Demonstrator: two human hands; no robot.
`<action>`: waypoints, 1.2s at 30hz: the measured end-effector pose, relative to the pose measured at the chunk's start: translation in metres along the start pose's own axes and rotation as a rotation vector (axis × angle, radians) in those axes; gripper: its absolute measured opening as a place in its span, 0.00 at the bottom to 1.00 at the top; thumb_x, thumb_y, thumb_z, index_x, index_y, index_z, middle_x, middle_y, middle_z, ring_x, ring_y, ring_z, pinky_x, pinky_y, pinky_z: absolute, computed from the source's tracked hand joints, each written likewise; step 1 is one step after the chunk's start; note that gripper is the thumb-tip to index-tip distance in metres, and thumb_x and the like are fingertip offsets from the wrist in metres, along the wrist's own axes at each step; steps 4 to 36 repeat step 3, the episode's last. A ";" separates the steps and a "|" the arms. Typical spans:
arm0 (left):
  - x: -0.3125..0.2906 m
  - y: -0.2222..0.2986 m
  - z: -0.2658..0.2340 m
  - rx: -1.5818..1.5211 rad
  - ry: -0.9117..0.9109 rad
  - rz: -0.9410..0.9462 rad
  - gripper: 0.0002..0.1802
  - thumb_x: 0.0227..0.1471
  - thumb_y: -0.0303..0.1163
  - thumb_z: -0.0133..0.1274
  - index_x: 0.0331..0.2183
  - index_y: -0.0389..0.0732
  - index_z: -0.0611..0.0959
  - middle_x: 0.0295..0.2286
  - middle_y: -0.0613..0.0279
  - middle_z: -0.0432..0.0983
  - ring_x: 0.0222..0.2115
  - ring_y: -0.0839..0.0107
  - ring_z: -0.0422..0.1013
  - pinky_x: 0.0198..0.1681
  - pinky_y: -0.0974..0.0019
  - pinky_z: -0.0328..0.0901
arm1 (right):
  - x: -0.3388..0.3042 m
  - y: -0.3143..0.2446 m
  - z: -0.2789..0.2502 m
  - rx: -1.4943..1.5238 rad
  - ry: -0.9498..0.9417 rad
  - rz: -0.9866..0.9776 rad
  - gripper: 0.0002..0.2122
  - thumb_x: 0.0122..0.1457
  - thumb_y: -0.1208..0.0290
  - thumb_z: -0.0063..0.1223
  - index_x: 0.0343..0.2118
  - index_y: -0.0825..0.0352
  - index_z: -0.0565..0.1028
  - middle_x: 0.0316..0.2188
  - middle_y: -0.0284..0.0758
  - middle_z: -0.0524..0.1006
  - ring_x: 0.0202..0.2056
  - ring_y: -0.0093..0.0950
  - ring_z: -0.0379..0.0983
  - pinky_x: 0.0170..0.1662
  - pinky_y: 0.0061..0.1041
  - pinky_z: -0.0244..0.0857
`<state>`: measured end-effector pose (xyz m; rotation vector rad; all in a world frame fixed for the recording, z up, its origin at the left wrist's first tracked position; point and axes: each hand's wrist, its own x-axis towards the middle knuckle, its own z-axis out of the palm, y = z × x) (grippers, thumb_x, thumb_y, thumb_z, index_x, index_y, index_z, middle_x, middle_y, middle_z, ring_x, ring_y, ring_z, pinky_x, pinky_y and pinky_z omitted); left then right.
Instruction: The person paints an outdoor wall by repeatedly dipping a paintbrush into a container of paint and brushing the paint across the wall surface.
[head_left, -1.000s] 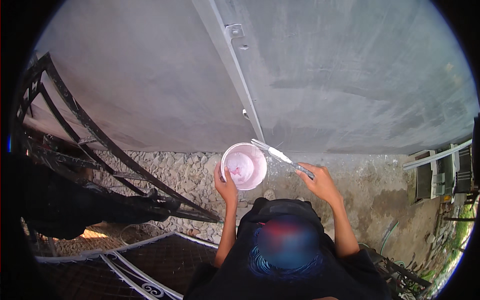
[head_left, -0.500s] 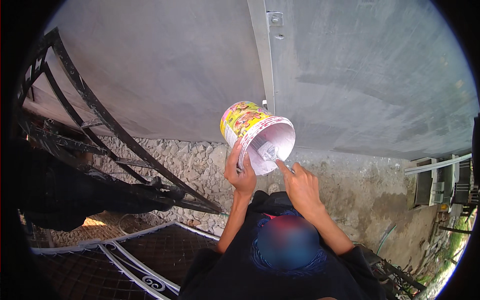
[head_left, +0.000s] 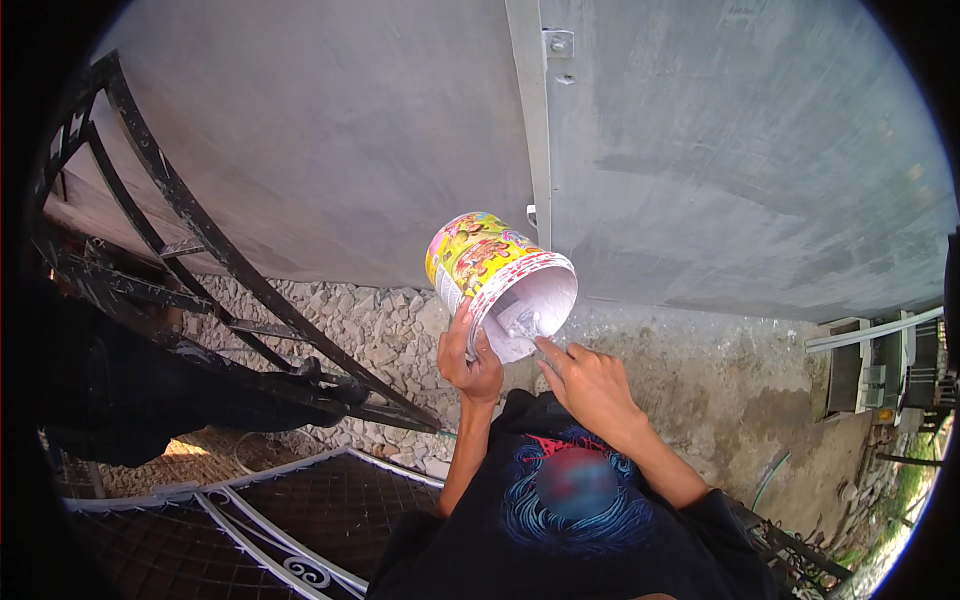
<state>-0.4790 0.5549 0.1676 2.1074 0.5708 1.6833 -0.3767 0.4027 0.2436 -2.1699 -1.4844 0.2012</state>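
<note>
A yellow plastic bucket (head_left: 482,250) with colourful pictures is tipped so that its mouth faces me. White paint coats its inner wall and speckles the rim. My left hand (head_left: 468,362) grips the rim at the lower left, thumb near the mouth and fingers along the outside. In my right hand (head_left: 592,388) is a paintbrush (head_left: 522,320), pinched by its handle. The brush head, smeared white, sits inside the bucket against the inner wall; its bristles are partly hidden.
Ahead rises a grey wall (head_left: 700,150) with a pale vertical post (head_left: 533,120). Black curved metalwork (head_left: 190,215) stands at left, over rubble (head_left: 370,325). A white-framed mesh gate (head_left: 250,535) lies lower left. Concrete ground (head_left: 680,375) stretches to the right.
The bucket has shifted slightly left and down with my left hand. The brush and my right hand have moved along, a little left and lower, still inside the mouth.
</note>
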 end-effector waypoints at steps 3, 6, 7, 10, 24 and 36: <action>-0.014 -0.020 0.012 -0.059 0.029 -0.138 0.20 0.57 0.26 0.53 0.51 0.34 0.72 0.46 0.45 0.76 0.45 0.48 0.75 0.49 0.56 0.70 | -0.012 0.022 0.005 0.099 -0.128 0.094 0.17 0.59 0.62 0.55 0.51 0.59 0.75 0.34 0.47 0.80 0.31 0.44 0.79 0.32 0.40 0.72; -0.014 -0.020 0.012 -0.059 0.029 -0.138 0.20 0.57 0.26 0.53 0.51 0.34 0.72 0.46 0.45 0.76 0.45 0.48 0.75 0.49 0.56 0.70 | -0.012 0.022 0.005 0.099 -0.128 0.094 0.17 0.59 0.62 0.55 0.51 0.59 0.75 0.34 0.47 0.80 0.31 0.44 0.79 0.32 0.40 0.72; -0.014 -0.020 0.012 -0.059 0.029 -0.138 0.20 0.57 0.26 0.53 0.51 0.34 0.72 0.46 0.45 0.76 0.45 0.48 0.75 0.49 0.56 0.70 | -0.012 0.022 0.005 0.099 -0.128 0.094 0.17 0.59 0.62 0.55 0.51 0.59 0.75 0.34 0.47 0.80 0.31 0.44 0.79 0.32 0.40 0.72; -0.014 -0.020 0.012 -0.059 0.029 -0.138 0.20 0.57 0.26 0.53 0.51 0.34 0.72 0.46 0.45 0.76 0.45 0.48 0.75 0.49 0.56 0.70 | -0.012 0.022 0.005 0.099 -0.128 0.094 0.17 0.59 0.62 0.55 0.51 0.59 0.75 0.34 0.47 0.80 0.31 0.44 0.79 0.32 0.40 0.72; -0.014 -0.020 0.012 -0.059 0.029 -0.138 0.20 0.57 0.26 0.53 0.51 0.34 0.72 0.46 0.45 0.76 0.45 0.48 0.75 0.49 0.56 0.70 | -0.012 0.022 0.005 0.099 -0.128 0.094 0.17 0.59 0.62 0.55 0.51 0.59 0.75 0.34 0.47 0.80 0.31 0.44 0.79 0.32 0.40 0.72; -0.014 -0.020 0.012 -0.059 0.029 -0.138 0.20 0.57 0.26 0.53 0.51 0.34 0.72 0.46 0.45 0.76 0.45 0.48 0.75 0.49 0.56 0.70 | -0.012 0.022 0.005 0.099 -0.128 0.094 0.17 0.59 0.62 0.55 0.51 0.59 0.75 0.34 0.47 0.80 0.31 0.44 0.79 0.32 0.40 0.72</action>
